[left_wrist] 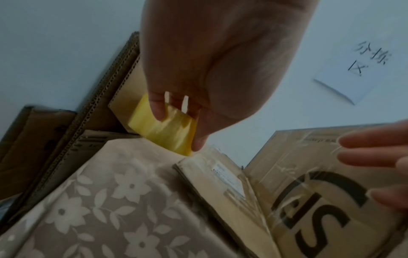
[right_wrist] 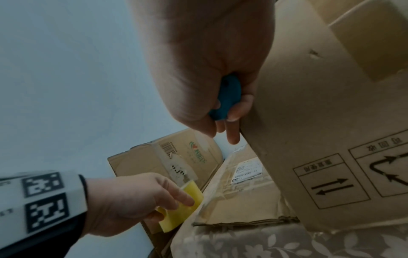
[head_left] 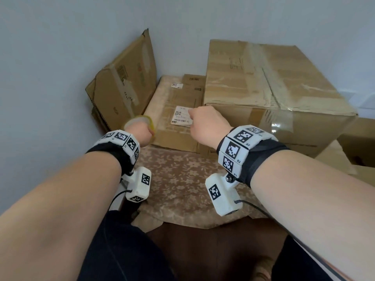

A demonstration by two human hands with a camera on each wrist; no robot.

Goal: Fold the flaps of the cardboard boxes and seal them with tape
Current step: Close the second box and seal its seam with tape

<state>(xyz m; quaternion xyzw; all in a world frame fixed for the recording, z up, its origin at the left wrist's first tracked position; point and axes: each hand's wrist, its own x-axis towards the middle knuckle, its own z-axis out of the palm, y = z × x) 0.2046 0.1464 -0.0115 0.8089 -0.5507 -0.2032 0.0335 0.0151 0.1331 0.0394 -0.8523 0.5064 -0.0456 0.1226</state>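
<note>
Far on the left, a flattened cardboard box (head_left: 123, 86) leans on the wall (head_left: 50, 57), out of your way. Next, your left hand (head_left: 142, 131) grips the yellow tape roll (left_wrist: 163, 129), fingers hooked through its hole so it is ready to pull. In the middle, the flat small box (head_left: 178, 118) with the white label (head_left: 181, 115) lies on the flowered cloth (head_left: 182, 179), just past your hands. Your right hand (head_left: 209, 122) is clenched around a small blue tool (right_wrist: 227, 97), probably for cutting tape. On the right stands the big box (head_left: 274, 88), already shiny with clear tape.
</note>
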